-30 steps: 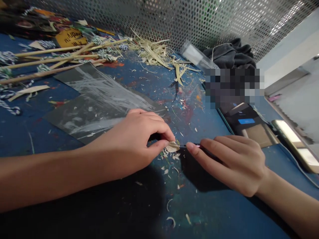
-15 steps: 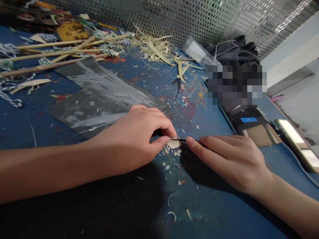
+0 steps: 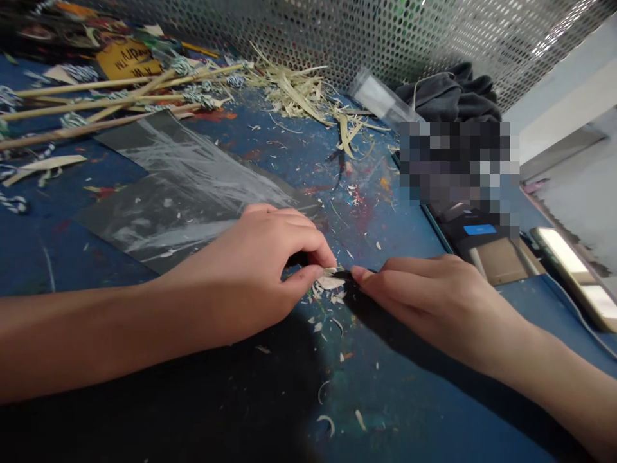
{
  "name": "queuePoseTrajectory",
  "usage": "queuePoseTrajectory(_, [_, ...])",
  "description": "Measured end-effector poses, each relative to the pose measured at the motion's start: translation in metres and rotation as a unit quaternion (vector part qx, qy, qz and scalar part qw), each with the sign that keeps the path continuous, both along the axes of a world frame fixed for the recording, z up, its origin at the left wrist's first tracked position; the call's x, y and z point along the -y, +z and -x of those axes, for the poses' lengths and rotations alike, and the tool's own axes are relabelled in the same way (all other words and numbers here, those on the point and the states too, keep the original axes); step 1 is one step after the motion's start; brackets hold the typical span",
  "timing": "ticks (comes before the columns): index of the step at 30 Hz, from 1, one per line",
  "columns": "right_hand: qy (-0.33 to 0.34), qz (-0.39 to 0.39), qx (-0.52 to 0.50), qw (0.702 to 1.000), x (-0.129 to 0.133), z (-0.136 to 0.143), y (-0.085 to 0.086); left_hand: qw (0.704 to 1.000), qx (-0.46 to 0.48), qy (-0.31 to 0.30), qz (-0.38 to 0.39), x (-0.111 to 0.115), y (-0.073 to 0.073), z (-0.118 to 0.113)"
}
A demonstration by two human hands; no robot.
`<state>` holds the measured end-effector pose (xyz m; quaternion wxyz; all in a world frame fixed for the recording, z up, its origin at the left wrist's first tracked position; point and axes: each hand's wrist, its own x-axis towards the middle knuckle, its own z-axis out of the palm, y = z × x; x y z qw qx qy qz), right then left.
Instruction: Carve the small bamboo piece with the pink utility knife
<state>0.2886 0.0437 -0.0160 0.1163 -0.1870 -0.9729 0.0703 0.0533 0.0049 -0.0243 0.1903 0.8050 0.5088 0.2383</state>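
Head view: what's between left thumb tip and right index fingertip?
A small pale shaving, pinched by the left hand; the right hand nearly touches it. Head view.

This is a craft workshop bench. The blue work surface (image 3: 289, 161) is stained with paint and strewn with pale wood shavings (image 3: 332, 292), and a heap of split bamboo strips (image 3: 299, 96) lies at its far edge beside long bamboo sticks wound with striped cord (image 3: 110, 103). A scratched grey cutting sheet (image 3: 173, 186) lies on the bench, and a perforated metal screen (image 3: 337, 38) backs it.
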Motion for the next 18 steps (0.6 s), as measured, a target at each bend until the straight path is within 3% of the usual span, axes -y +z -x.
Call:
queuePoseTrajectory(9, [0.020,0.119,0.004,0.993,-0.0106,0.0052,0.0043,1.000,0.002,-0.007,-0.001,0.0018,-0.0014,0.0019])
queuePoseTrajectory(14, [0.015,0.108,-0.014,0.994,-0.0075,0.0032,0.0027,1.000,0.003,-0.021,-0.015,0.0006,-0.0014,0.0023])
queuePoseTrajectory(18, [-0.012,0.016,-0.054,0.998,-0.0050,-0.0032,-0.0029,0.999,-0.001,-0.028,-0.025,0.0036,0.0001,0.0025])
